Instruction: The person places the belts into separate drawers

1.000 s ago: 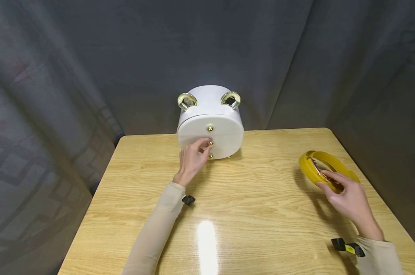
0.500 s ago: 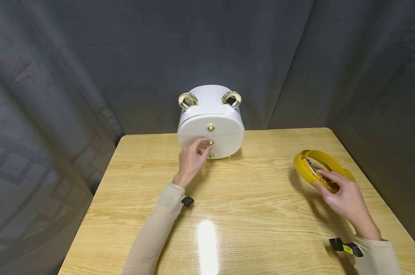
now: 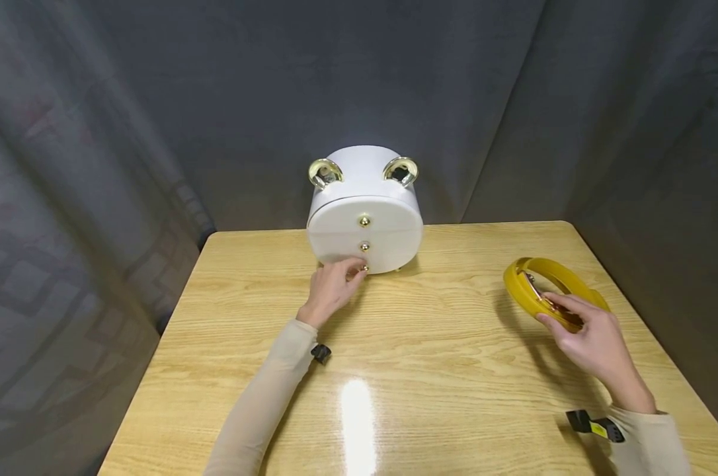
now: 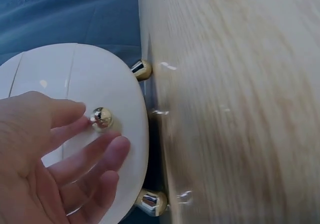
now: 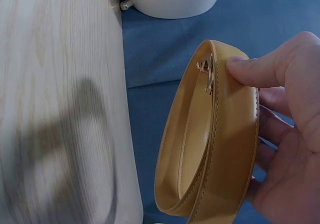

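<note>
A white rounded jewelry box [image 3: 395,231] with gold knobs down its front stands at the back of the table. In the head view my left hand [image 3: 332,289] is at its lowest knob [image 3: 365,268]. In the left wrist view, the thumb and fingers are loosely bent around that gold knob [image 4: 101,120], with the index fingertip right at it and the thumb tip a little apart. My right hand [image 3: 597,340] grips a coiled yellow belt [image 5: 231,134] above the table, the thumb pressing its outer face. A metal buckle [image 5: 209,76] shows inside the coil.
The wooden table [image 3: 442,370] has a bright light reflection near its front. Two gold ear-like pieces [image 3: 400,172] stick up from the box, and small gold feet [image 4: 152,202] hold it off the tabletop. Dark curtains [image 3: 359,79] hang close behind and at both sides.
My left hand has moved down from the middle knob to the lowest one. The right hand has shifted slightly left with the belt. The box front looks the same.
</note>
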Demonstrator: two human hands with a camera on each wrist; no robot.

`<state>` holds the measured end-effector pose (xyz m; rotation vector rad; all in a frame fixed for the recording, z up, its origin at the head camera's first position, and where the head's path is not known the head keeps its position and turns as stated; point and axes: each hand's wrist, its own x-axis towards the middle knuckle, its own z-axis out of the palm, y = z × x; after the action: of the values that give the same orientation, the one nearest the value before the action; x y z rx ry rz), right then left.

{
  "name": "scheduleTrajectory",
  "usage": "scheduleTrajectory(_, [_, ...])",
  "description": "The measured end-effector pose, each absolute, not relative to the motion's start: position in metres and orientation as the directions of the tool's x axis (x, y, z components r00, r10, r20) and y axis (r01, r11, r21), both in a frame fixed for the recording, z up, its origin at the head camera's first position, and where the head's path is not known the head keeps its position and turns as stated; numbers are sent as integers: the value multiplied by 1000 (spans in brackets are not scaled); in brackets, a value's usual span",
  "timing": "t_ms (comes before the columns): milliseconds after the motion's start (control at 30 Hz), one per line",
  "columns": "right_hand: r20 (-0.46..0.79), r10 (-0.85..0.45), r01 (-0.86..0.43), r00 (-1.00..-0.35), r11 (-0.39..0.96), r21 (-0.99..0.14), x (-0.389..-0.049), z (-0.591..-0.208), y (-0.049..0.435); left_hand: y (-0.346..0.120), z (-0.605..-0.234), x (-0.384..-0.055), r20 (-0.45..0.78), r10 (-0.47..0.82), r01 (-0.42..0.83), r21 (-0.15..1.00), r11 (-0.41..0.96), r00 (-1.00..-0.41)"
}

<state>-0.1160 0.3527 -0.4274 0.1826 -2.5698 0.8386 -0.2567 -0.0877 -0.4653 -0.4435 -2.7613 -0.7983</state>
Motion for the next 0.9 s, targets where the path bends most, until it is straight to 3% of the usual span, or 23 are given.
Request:
scheduleTrajectory(367, [428, 5, -244, -904, 814, -527, -118, -426, 349, -83, -471, -261, 208, 261, 334, 611, 717, -943])
scheduleTrajectory(900, [427, -5, -254, -904, 810, -529, -120, -425, 345, -84, -474, -260, 258, 246, 355, 595, 722, -934])
